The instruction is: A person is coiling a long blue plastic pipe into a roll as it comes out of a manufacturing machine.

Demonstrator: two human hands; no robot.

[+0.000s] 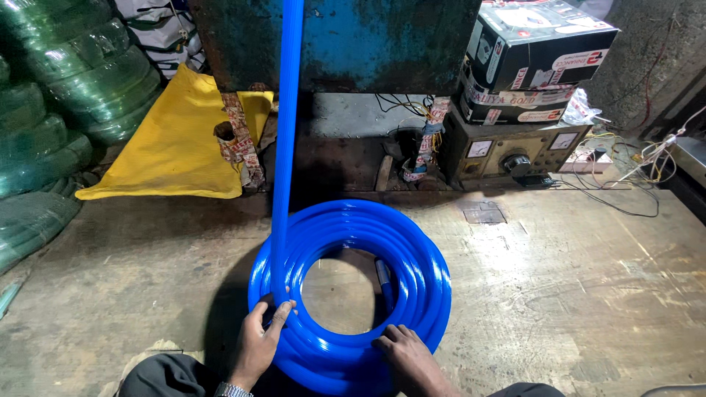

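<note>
the left hand (259, 344) pinches the blue hose (285, 132) where it drops steeply onto the hose coil (412, 257); the right hand (413, 359) lies flat, fingers spread, on the coil's near rim.

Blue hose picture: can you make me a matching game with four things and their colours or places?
Things:
1. hose coil
2. folded sheet
3. wrapped rolls
4. boxes

Colours and places:
A. green, stacked at the far left
B. blue, on the floor under both hands
C. black and white, on top of the dial machine
D. yellow, beside the green stack

Pairs: 1-B, 2-D, 3-A, 4-C.

The left hand grips the coil where the hose rises; the right hand presses on the coil's near edge.
</note>
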